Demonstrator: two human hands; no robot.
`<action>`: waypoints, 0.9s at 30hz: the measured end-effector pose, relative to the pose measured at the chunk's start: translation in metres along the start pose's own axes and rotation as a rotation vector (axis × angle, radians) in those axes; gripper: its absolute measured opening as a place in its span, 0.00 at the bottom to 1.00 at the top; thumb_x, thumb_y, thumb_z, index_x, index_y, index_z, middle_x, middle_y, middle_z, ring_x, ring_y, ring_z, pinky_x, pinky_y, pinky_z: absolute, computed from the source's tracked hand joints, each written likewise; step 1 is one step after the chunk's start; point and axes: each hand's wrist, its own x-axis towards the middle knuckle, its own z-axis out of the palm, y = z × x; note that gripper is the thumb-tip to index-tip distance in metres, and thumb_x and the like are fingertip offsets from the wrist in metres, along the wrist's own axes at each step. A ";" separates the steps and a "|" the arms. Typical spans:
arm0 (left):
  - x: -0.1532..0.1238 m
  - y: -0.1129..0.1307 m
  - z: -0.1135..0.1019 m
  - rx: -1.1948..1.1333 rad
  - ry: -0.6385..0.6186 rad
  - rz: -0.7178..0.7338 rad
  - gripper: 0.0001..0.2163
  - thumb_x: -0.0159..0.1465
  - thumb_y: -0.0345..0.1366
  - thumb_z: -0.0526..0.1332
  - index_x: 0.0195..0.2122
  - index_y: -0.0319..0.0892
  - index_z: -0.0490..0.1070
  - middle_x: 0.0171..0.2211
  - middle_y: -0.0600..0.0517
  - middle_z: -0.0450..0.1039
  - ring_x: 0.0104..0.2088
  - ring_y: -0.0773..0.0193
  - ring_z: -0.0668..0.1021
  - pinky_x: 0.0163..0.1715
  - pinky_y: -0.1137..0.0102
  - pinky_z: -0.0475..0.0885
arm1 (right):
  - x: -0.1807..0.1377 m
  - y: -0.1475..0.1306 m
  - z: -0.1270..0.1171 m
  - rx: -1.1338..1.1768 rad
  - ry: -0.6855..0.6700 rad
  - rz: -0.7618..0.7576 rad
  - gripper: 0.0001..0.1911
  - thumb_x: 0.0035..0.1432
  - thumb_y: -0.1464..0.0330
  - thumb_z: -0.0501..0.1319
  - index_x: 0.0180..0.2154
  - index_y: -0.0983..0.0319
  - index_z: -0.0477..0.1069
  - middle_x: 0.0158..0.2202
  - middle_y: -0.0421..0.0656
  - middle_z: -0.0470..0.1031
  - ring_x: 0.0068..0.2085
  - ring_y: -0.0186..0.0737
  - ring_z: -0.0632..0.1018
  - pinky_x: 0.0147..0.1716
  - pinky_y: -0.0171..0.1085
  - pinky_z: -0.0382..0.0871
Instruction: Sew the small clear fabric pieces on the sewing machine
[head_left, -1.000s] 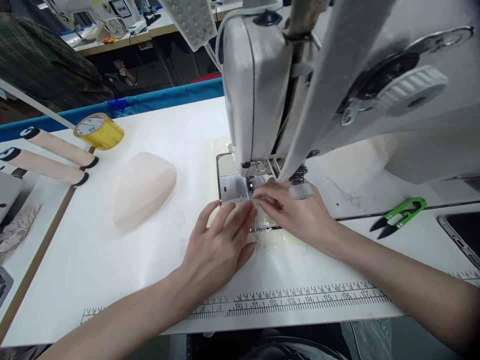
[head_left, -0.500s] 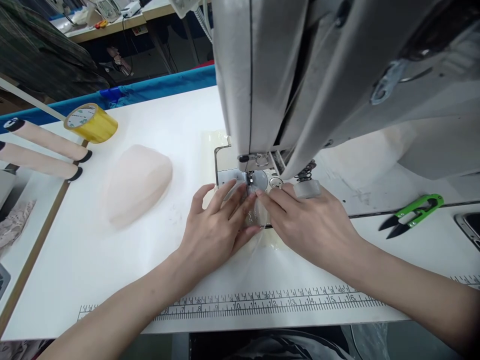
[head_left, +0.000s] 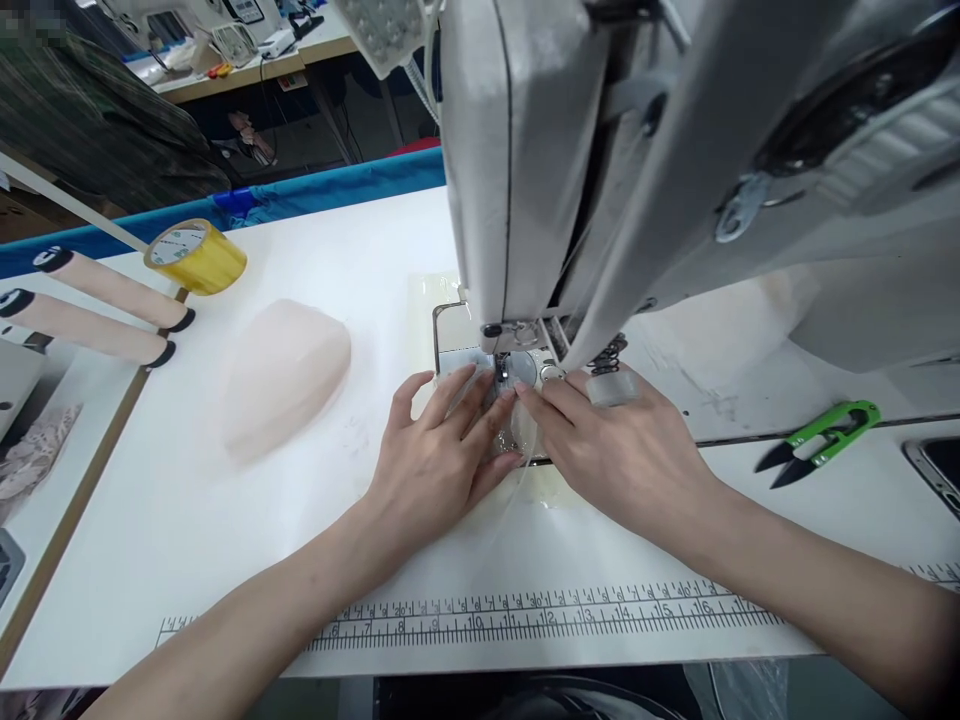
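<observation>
- Here, the left hand lies with fingers spread and unclenched, its tips at a sheer strip just before the presser foot.
- The right hand curls in from the other side, index fingertip beside the strip; whether it pinches it, I cannot tell.
- The sheer strip lies between both hands, its loose end trailing toward the ruler markings.
- Above looms the sewing machine.
- Right of the hands: green-handled snips.
- Left: a pale moulded cup, a yellow tape roll and two pink spools.
- Farther back, a person in dark checked clothing.
</observation>
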 end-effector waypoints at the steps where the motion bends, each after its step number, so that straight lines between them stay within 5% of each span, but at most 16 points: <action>1: 0.000 0.000 0.000 0.004 0.002 -0.001 0.20 0.72 0.44 0.50 0.59 0.41 0.67 0.56 0.44 0.70 0.59 0.53 0.69 0.58 0.54 0.55 | 0.000 0.000 0.000 -0.002 0.005 -0.002 0.15 0.56 0.83 0.53 0.33 0.66 0.76 0.34 0.49 0.76 0.32 0.43 0.71 0.33 0.43 0.56; 20: 0.001 -0.005 0.002 -0.021 -0.027 -0.027 0.20 0.72 0.45 0.50 0.60 0.43 0.65 0.59 0.46 0.68 0.59 0.56 0.70 0.66 0.49 0.45 | 0.003 0.005 0.005 -0.038 0.010 -0.007 0.13 0.58 0.80 0.57 0.42 0.68 0.77 0.40 0.51 0.78 0.33 0.43 0.72 0.36 0.42 0.58; 27: 0.001 -0.007 0.000 -0.062 0.042 -0.017 0.16 0.71 0.41 0.54 0.57 0.44 0.67 0.56 0.47 0.71 0.57 0.55 0.71 0.65 0.47 0.48 | 0.007 0.007 0.004 0.014 0.142 -0.020 0.13 0.55 0.81 0.57 0.39 0.66 0.77 0.34 0.44 0.78 0.27 0.39 0.69 0.35 0.41 0.59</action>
